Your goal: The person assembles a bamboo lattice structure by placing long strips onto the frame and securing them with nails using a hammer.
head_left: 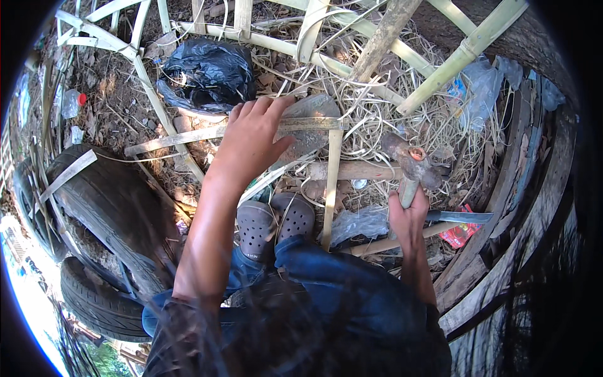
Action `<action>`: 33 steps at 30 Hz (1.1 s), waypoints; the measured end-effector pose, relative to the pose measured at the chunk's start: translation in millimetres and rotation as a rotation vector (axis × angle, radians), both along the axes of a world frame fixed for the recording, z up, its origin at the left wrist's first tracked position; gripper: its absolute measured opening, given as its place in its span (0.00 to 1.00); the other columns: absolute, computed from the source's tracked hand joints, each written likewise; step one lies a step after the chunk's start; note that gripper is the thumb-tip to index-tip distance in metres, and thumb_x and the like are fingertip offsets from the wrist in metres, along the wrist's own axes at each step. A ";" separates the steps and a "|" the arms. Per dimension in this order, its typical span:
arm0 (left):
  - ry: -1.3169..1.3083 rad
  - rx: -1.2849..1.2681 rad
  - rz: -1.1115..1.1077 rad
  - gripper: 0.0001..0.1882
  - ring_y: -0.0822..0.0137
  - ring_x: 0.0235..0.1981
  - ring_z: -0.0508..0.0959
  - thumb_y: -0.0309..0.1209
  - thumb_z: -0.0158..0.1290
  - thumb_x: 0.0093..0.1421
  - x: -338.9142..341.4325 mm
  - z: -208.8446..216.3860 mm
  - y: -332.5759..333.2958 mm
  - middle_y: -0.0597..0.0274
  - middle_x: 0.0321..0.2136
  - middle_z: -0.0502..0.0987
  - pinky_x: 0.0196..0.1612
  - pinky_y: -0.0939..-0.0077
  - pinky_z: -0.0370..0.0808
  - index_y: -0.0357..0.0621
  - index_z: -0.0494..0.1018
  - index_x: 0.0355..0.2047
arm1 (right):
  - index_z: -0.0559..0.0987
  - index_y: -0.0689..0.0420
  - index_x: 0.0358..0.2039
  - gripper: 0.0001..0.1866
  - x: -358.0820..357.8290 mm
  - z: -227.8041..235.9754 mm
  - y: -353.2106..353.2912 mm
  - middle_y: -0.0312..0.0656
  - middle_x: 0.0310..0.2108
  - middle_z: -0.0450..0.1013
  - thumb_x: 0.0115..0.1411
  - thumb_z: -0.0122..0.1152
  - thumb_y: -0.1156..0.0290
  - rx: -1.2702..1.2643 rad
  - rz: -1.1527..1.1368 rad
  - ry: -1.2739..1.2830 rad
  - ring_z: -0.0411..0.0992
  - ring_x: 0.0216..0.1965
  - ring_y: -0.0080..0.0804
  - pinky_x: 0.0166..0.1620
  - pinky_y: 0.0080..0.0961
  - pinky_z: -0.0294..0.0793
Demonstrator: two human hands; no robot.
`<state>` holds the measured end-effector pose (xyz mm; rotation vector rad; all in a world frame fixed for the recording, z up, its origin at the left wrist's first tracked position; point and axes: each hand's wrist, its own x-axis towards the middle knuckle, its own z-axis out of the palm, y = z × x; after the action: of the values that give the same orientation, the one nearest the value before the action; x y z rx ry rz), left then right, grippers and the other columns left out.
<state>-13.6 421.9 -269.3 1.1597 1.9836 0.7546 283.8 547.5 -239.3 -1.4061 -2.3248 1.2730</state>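
My left hand (256, 135) lies across a flat bamboo strip (182, 136), its fingers stretched out past the far edge and the thumb apart on the near side. Under the strip's right part is a grey flat block (308, 139). A thinner bamboo strip (333, 188) meets it there and runs down toward my feet. My right hand (409, 217) is closed round the pale handle of a hammer (411, 164), whose rusty brown head is raised above the ground. Beside that hand, a long knife blade (461, 217) points right; its handle is hidden.
A woven bamboo frame (251, 36) stretches across the far side. A black plastic bag (207, 72) sits beyond my left hand. Old tyres (103, 301) are at the left. Bamboo shavings (433, 119), a wooden pole (358, 171) and a red packet (463, 227) lie at the right.
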 end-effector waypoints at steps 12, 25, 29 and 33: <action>-0.055 -0.176 -0.148 0.28 0.48 0.37 0.80 0.51 0.57 0.56 -54.1 -36.5 -37.1 0.42 0.33 0.79 0.42 0.63 0.74 0.37 0.75 0.43 | 0.72 0.63 0.27 0.05 0.7 -11.7 7.2 0.42 0.18 0.70 0.50 0.59 0.78 -0.041 -0.078 0.005 0.69 0.19 0.30 0.26 0.27 0.68; -0.388 -0.588 -0.222 0.35 0.72 0.14 0.62 0.59 0.49 0.61 -71.6 -29.5 -15.6 0.65 0.09 0.62 0.20 0.69 0.61 0.37 0.68 0.13 | 0.71 0.63 0.26 0.06 -13.4 -0.1 2.9 0.40 0.19 0.69 0.50 0.60 0.79 -0.104 -0.039 -0.037 0.68 0.22 0.26 0.28 0.26 0.68; -0.288 -0.518 -0.294 0.37 0.70 0.14 0.62 0.60 0.47 0.60 -70.5 -25.8 -15.1 0.62 0.08 0.61 0.19 0.67 0.61 0.35 0.68 0.14 | 0.71 0.63 0.26 0.06 -14.7 0.3 0.7 0.41 0.19 0.68 0.50 0.60 0.79 -0.050 -0.015 -0.012 0.68 0.21 0.28 0.28 0.27 0.68; -0.345 -0.496 -0.263 0.37 0.70 0.14 0.62 0.60 0.47 0.60 -69.3 -24.5 -18.8 0.61 0.08 0.60 0.20 0.66 0.61 0.34 0.69 0.14 | 0.71 0.63 0.26 0.06 -17.0 1.6 -0.3 0.42 0.19 0.69 0.50 0.61 0.78 -0.082 0.010 -0.033 0.68 0.21 0.31 0.29 0.29 0.68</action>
<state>-82.9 403.1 -293.8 0.8951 1.5672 0.2765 266.7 547.2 -237.7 -1.4518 -2.3285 1.3730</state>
